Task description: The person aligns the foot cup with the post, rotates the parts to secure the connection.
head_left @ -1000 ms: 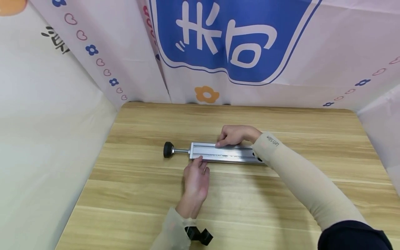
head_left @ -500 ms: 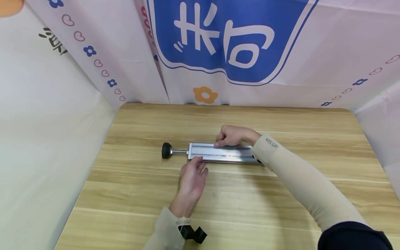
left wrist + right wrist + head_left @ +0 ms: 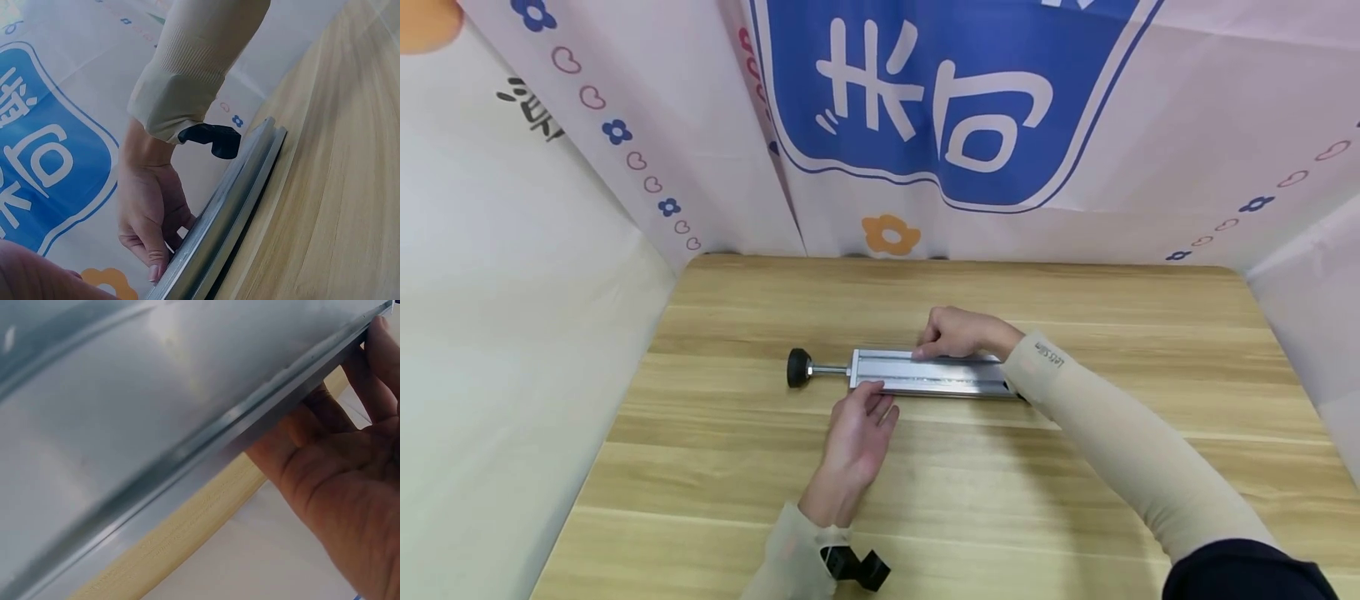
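Observation:
A silver aluminium profile (image 3: 940, 373) lies lengthwise across the wooden table. From its left end plate a threaded rod carries a black round levelling foot (image 3: 799, 367). My left hand (image 3: 856, 433) holds the near long edge close to that end; in the right wrist view its thumb (image 3: 382, 353) is at the top edge and its fingers reach beneath. At the far edge, my right hand (image 3: 961, 332) grips the profile. The left wrist view shows that right hand (image 3: 150, 206) with its thumb against the profile's side. The profile's right end is hidden behind the right sleeve.
The wooden table (image 3: 700, 467) extends around the profile. A printed white cloth (image 3: 737, 192) with a blue sign hangs right behind its back edge, and a plain white cloth (image 3: 550, 292) stands on the left. Black wrist mount (image 3: 854, 568) sits on the left sleeve.
My left forearm has swung slightly left and the palm has turned a little upward, with the fingers still at the same edge. The head view has shifted slightly. My right hand keeps its grip.

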The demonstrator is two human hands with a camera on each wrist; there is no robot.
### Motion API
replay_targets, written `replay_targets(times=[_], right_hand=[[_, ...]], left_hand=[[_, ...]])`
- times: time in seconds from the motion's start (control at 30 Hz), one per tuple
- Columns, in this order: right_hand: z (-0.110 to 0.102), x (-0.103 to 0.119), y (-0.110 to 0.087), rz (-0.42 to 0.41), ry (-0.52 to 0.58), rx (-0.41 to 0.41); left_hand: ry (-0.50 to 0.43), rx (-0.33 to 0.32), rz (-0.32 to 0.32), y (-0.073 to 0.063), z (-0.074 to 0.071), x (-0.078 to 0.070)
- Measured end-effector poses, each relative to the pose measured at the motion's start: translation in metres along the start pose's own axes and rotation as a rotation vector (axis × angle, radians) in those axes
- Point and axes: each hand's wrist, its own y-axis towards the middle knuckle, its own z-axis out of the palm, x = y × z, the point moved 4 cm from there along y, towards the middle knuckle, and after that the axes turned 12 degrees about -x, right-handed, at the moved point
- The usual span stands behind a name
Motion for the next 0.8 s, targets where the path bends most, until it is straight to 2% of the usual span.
replay_targets(times=[0.3, 0.6, 0.8], right_hand=[[0.0009, -0.0022, -0.0008, 0.050, 0.003, -0.028], [0.0003, -0.0014, -0.0013, 0.061, -0.037, -0.047], [0.0012, -0.0011, -0.0005, 0.073, -0.052, -0.054]], left_hand=[[0.002, -0.007, 0.001, 0.0010, 0.0008, 0.0012], [0.019, 0.040, -0.009, 0.0011, -0.0004, -0.0005], [0.011, 0.037, -0.012, -0.0002, -0.0006, -0.0004]])
